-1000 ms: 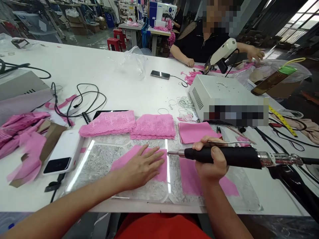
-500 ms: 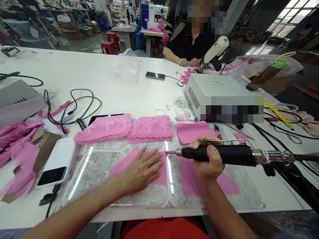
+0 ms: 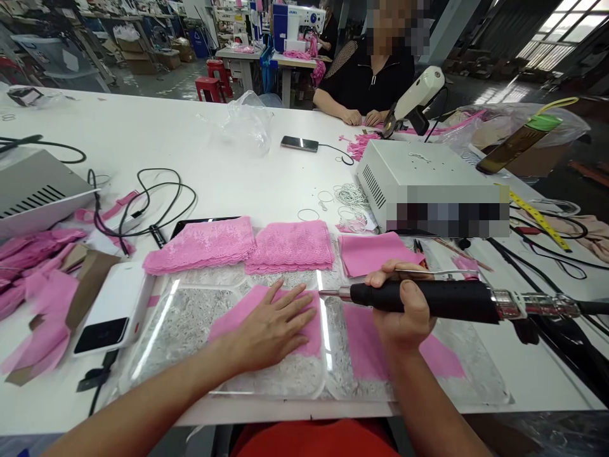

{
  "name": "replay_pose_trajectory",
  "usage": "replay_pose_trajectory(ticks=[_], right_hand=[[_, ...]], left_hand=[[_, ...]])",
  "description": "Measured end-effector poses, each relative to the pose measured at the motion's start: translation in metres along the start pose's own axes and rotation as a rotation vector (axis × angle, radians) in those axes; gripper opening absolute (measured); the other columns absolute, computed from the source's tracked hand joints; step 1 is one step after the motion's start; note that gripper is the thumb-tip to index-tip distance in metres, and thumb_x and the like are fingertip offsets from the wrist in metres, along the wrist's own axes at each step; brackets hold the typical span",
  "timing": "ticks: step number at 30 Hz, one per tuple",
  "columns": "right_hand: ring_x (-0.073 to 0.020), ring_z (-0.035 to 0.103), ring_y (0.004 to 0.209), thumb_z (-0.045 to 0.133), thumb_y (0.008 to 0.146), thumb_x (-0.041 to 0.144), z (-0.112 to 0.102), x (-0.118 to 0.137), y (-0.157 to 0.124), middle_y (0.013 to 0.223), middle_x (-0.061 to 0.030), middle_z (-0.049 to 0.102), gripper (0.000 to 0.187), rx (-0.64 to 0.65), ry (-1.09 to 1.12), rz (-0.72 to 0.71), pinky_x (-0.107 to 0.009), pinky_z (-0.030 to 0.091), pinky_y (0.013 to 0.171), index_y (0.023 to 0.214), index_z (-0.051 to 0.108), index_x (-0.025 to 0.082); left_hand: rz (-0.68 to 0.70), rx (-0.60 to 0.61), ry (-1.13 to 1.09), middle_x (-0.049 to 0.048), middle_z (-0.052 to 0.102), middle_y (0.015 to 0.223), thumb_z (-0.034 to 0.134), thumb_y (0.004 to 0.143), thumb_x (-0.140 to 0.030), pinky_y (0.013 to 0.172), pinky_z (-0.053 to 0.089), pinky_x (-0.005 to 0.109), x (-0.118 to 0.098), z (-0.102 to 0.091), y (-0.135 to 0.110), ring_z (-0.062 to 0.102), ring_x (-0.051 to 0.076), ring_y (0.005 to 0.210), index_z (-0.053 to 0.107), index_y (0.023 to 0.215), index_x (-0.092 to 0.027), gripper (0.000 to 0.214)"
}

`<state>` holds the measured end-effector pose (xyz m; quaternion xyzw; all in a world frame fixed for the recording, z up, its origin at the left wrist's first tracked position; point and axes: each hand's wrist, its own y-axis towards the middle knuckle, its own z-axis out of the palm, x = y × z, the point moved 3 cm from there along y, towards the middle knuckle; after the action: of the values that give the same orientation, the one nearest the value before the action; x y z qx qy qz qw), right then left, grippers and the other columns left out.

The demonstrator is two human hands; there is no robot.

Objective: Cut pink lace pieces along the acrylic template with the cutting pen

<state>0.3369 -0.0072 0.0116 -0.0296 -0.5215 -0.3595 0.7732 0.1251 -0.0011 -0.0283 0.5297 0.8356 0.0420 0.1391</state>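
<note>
My left hand [image 3: 272, 327] lies flat with fingers spread, pressing a pink fabric piece [image 3: 233, 320] onto the clear, speckled mat [image 3: 171, 343]. Fingers and palm hide part of that piece. Wrapped around a black-handled tool [image 3: 428, 301] is my right hand [image 3: 404, 311], with a cable at the tool's rear. The thin metal tip points left and meets the fabric's upper right edge. A slim metal strip [image 3: 442, 273] lies along the tool's top; I cannot tell whether it is separate. Under the right hand and wrist, another pink fabric piece [image 3: 364, 352] is partly covered.
Behind the hands lie two pink lace stacks [image 3: 204, 244] [image 3: 290, 247] and folded pink fabric [image 3: 380, 251]. A grey box [image 3: 423, 165] stands back right. At left are a white device [image 3: 114, 304], cables [image 3: 162, 184] and pink scraps [image 3: 47, 304]. A person [image 3: 371, 82] sits opposite.
The whole view has shifted slightly. Both hands keep their places: the left flat on the fabric, the right around the tool, its tip still at the fabric's edge.
</note>
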Motion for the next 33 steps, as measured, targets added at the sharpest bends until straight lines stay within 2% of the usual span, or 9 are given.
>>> replay_pose_trajectory(ticks=[3,10,24,33], right_hand=[[-0.0119,0.056,0.057,0.060,0.074,0.030,-0.0006,-0.0001,0.0008,0.078,0.0000,0.059,0.015,0.014,-0.002,-0.006,-0.031,0.052,0.056,0.084,0.063,0.019],[-0.0112,0.056,0.057,0.059,0.072,0.030,-0.0021,0.0019,0.0024,0.082,-0.0006,0.058,0.017,-0.045,-0.013,-0.027,-0.032,0.052,0.058,0.085,0.061,0.018],[-0.0124,0.057,0.058,0.058,0.073,0.028,-0.0011,-0.0016,-0.0008,0.082,-0.0006,0.059,0.016,0.053,-0.029,-0.024,-0.033,0.052,0.058,0.086,0.063,0.019],[-0.0128,0.059,0.057,0.058,0.076,0.023,0.0043,0.0023,-0.0035,0.080,0.0014,0.060,0.006,0.109,-0.080,-0.092,-0.035,0.053,0.058,0.080,0.057,0.020]], left_hand=[[-0.005,-0.001,-0.013,0.0093,0.049,0.146,0.045,0.102,-0.038,0.119,0.023,0.057,0.0000,-0.0008,0.0003,0.036,0.030,0.141,0.052,0.138,-0.018,0.042],[0.000,0.013,-0.016,0.0093,0.047,0.147,0.041,0.103,-0.038,0.117,0.027,0.056,-0.0009,-0.0018,0.0017,0.035,0.031,0.142,0.053,0.137,-0.015,0.043],[0.009,0.019,0.013,0.0087,0.045,0.148,0.038,0.104,-0.040,0.118,0.025,0.055,-0.0005,0.0008,0.0007,0.035,0.031,0.142,0.052,0.138,-0.014,0.045],[0.011,0.006,0.021,0.0097,0.047,0.147,0.039,0.103,-0.041,0.118,0.024,0.055,-0.0008,0.0024,0.0000,0.034,0.031,0.142,0.051,0.137,-0.015,0.045]])
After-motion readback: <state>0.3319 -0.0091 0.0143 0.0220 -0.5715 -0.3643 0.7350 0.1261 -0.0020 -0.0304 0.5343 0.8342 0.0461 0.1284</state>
